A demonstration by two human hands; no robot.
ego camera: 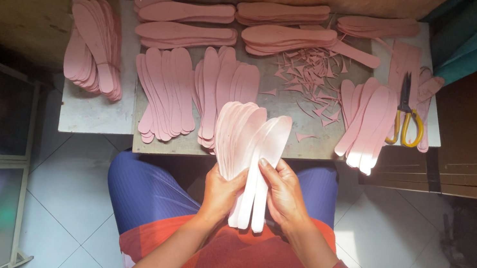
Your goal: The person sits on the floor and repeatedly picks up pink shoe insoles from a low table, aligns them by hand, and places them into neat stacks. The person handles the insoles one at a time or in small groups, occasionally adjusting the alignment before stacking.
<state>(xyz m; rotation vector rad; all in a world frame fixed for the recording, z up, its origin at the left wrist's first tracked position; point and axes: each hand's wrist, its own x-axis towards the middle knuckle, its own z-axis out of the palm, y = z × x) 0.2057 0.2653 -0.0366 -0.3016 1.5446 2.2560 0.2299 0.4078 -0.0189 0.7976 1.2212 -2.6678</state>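
Head view: both hands grip a fanned stack of pink insoles (249,149) upright over the lap. The left hand (222,190) clamps its base; the right hand (283,194) pinches the rightmost piece, long axis pointing toward the table (91,114).

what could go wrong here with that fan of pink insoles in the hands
The fanned pink insoles are pinched only at their lower ends between the left hand and right hand, so some might slip to the tiled floor. The stacks at the table's near edge overhang it and could be knocked off. The scissors sit atop loose pieces and may slide.
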